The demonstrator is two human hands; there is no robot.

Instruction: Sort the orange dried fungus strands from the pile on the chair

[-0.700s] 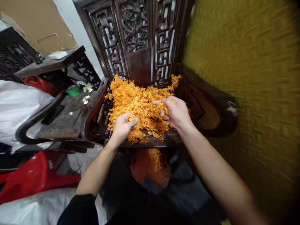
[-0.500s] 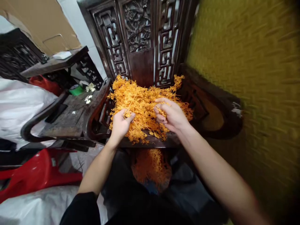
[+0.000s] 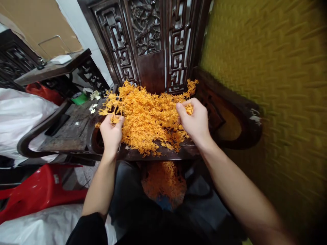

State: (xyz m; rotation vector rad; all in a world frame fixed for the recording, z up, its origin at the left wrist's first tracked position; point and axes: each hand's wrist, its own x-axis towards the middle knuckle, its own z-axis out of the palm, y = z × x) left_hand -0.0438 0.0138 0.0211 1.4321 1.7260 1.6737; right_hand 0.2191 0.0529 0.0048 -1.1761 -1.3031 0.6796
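Observation:
A heap of orange, finely branched plastic-looking sprigs (image 3: pixel 143 119) covers the seat of a dark carved wooden chair (image 3: pixel 153 69). At the heap's left side, my left hand (image 3: pixel 111 134) is closed on an orange sprig (image 3: pixel 110 103), whose branches spread up beyond the fingers. My right hand (image 3: pixel 196 124) is closed at the right side of the heap. Orange strands (image 3: pixel 189 109) show between its thumb and curled fingers; whether they are loose from the heap I cannot tell.
Below the seat, between my legs, is a bag or container of orange pieces (image 3: pixel 165 180). Left are a dark side surface (image 3: pixel 67 136) with a green tape roll (image 3: pixel 79 98), a red plastic stool (image 3: pixel 38 190) and white sacks (image 3: pixel 22 115). A yellow textured panel (image 3: pixel 268 68) stands right.
My left hand has moved left from the front of the heap, an orange sprig now spread out above it. My right hand has shifted slightly right and up, its fingers more curled.

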